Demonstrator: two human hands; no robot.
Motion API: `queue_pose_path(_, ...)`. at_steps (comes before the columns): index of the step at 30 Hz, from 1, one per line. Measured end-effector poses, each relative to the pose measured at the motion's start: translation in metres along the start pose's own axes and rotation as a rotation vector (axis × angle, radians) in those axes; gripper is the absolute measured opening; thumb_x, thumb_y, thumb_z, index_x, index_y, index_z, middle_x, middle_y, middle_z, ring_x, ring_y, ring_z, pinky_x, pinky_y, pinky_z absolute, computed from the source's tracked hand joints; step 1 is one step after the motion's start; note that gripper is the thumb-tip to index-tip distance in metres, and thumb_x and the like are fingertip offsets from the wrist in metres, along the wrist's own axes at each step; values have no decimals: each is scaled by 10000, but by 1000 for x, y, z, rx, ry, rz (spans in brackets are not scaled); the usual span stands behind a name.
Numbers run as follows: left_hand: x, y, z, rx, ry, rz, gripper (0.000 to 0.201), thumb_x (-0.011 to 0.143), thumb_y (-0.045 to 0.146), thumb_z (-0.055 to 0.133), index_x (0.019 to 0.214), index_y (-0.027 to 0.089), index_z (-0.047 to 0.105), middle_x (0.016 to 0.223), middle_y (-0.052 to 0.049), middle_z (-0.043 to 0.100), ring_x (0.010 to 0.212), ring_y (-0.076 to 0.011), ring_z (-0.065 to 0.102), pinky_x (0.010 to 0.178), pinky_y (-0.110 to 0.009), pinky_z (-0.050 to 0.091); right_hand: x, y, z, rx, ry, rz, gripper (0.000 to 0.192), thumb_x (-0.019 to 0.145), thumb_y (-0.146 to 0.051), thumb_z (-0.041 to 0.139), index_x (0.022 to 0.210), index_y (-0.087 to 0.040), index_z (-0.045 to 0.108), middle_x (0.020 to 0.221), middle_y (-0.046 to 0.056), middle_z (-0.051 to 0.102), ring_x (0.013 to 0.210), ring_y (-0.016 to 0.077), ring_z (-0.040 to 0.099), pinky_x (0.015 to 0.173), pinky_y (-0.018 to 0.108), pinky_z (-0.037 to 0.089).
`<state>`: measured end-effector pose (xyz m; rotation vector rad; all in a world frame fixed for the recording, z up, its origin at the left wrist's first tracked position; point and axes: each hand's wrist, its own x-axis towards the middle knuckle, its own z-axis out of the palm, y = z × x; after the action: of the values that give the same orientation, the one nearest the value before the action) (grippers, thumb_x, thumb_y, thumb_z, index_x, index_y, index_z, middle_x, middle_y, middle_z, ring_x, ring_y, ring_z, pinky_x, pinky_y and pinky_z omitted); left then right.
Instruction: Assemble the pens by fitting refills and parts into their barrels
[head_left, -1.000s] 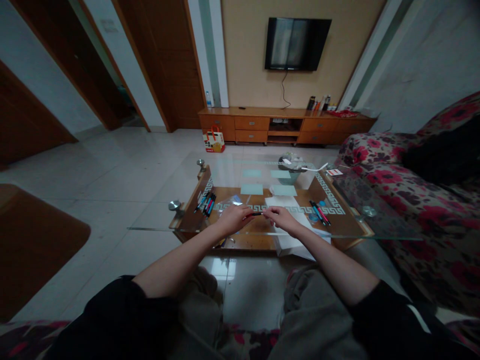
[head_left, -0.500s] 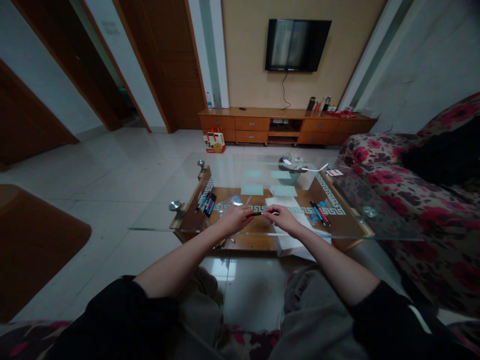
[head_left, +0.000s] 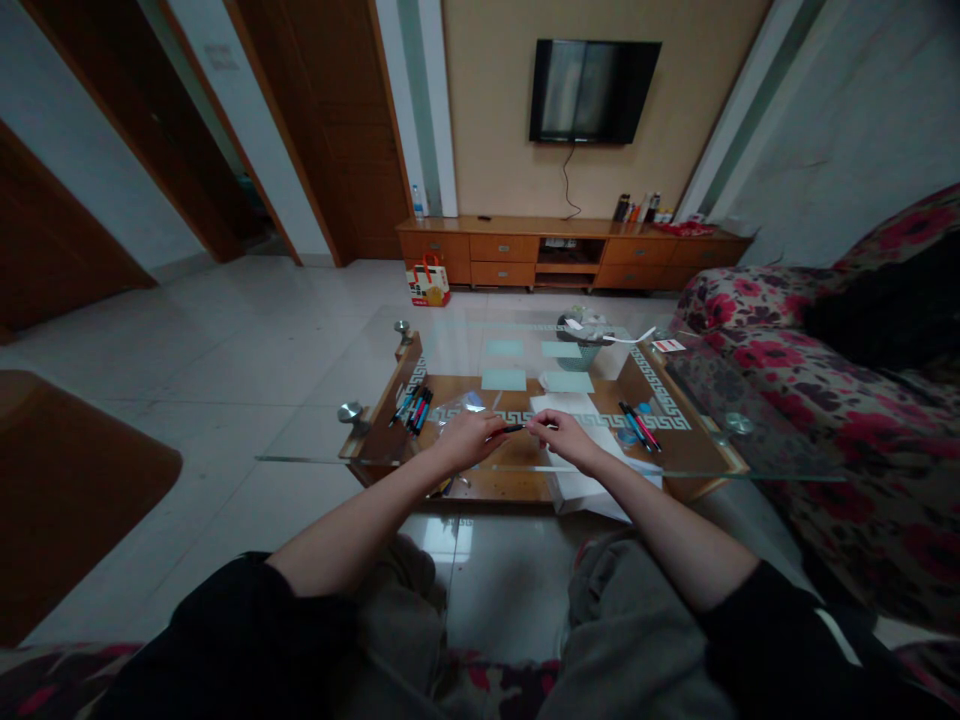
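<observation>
Fingers of the left hand (head_left: 466,438) pinch one end of a dark pen (head_left: 514,429), which lies level above the near edge of the glass counter (head_left: 315,440); the right hand (head_left: 564,436) closes its fingers on the pen's other end. Toward the counter's left edge lies a cluster of pens (head_left: 413,406). Under the right hand sits white paper (head_left: 592,485), and near the right edge lies another group of pens (head_left: 639,424).

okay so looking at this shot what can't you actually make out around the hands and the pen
Head view only:
- Pen: dark and tiny; both ends hidden inside the left hand and right hand.
- Fingertip grip: too small to judge.
- Pens at left and right: count blurred.
- Paper: partly covered by the right hand.
</observation>
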<state>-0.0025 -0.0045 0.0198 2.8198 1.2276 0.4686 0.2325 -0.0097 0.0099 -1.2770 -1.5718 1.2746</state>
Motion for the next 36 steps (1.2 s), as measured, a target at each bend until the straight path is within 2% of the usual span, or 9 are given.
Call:
queue_pose_path(5,0,0,0,15,5,-35,282,975,417,502,997,216,698,903,-58,712,774,-166,638,648,-248,401,3,6,-1,45,52,4,400,737,-527,718,869,-159,634,717,6,612,629,130,547,523,227,403)
queue_pose_path(10,-1,-2,3,10,7,-98,339,971,467,482,931,211,700,837,-56,705,736,-165,633,638,-249,394,13,21,-8,79,202,2,333,729,-458,739,833,-159,635,749,42,665,663,158,608,558,258,473)
queue_pose_path(13,-1,-2,4,8,11,-120,352,970,477,475,913,215,703,827,-56,706,727,-168,631,642,-253,396,19,33,-16,-42,250,-69,267,734,-403,730,809,-164,638,747,45,680,678,172,625,615,289,504)
queue_pose_path(16,-1,-2,3,7,9,-119,353,967,480,476,903,218,703,822,-55,708,724,-166,631,636,-251,391,20,39,-26,-269,268,-157,161,757,-322,698,804,-172,663,807,46,705,725,177,642,700,304,508)
queue_pose_path(19,-1,-2,2,15,7,-112,358,967,484,472,903,218,702,809,-51,705,710,-160,626,617,-247,376,19,38,-35,-499,263,-178,68,771,-234,666,811,-184,689,821,37,717,729,175,646,723,297,490)
queue_pose_path(23,-2,-4,4,22,3,-102,356,968,478,468,910,212,696,825,-56,709,719,-162,628,613,-246,373,19,34,-42,-678,235,-151,108,795,-161,632,852,-186,720,850,50,732,752,186,658,744,291,479)
queue_pose_path(29,-2,-7,8,8,-1,-108,337,963,462,482,936,209,704,824,-63,710,741,-167,633,647,-247,400,24,38,-49,-800,201,-103,169,812,-129,613,900,-174,751,884,76,739,806,211,670,800,299,478)
queue_pose_path(36,-3,-6,7,1,-15,-118,321,959,458,490,947,224,710,824,-61,706,732,-177,632,636,-255,397,22,38,-51,-910,132,-92,274,804,-96,576,978,-194,763,1030,86,729,956,218,653,888,286,455)
